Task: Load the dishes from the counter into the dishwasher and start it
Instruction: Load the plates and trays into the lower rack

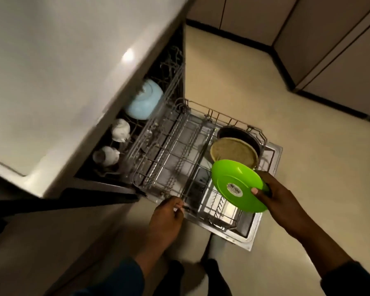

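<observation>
The right hand [271, 193] holds a round bright green plastic plate [238, 185] by its rim, thumb pressed on the underside, fingers curled behind. The plate is tipped on edge over the pulled-out grey wire bottom rack [169, 150]. A tan round plate [233, 152] and a dark round pan [240, 134] stand just past it, toward twelve o'clock. The free slots lie toward nine o'clock from the plate. The left hand [169, 212] pinches the rack's front wire, at about eight o'clock from the plate. I think the green plate goes in next, beside the tan one.
</observation>
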